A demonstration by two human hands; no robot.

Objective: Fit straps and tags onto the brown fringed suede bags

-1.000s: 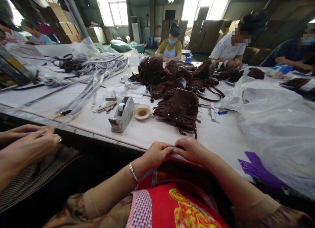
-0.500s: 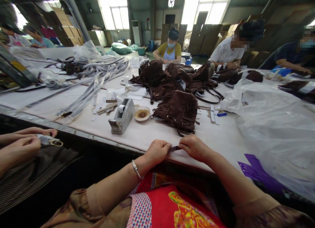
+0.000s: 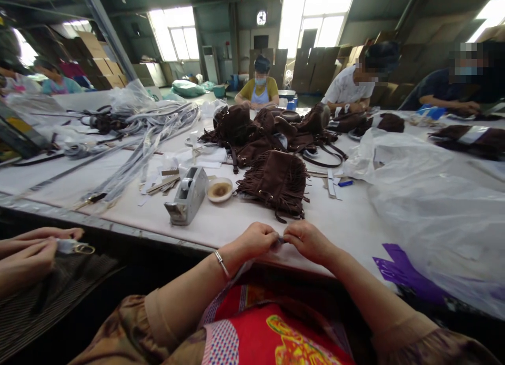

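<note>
At the table's front edge, my left hand [image 3: 258,240] and my right hand [image 3: 307,240] are close together, fingers pinched on a small dark strip [image 3: 281,240] that shows between them. Most of the strip is hidden by the fingers. Just beyond my hands lies a dark brown fringed bag [image 3: 273,181]. Left of that bag are a shallow white dish [image 3: 219,190] with a brown stain inside and a grey tape dispenser [image 3: 187,195].
Brown bags [image 3: 256,131] are heaped behind the fringed one. Plastic-wrapped straps [image 3: 145,144] cover the table's left part, clear plastic sheeting [image 3: 430,196] the right. Another person's hands [image 3: 35,252] hold a wrapped strap at far left. Several people sit across the table.
My hands have drawn closer together, and less of the dark strip shows between them. The view has shifted slightly, so the table items sit a little lower and further left.
</note>
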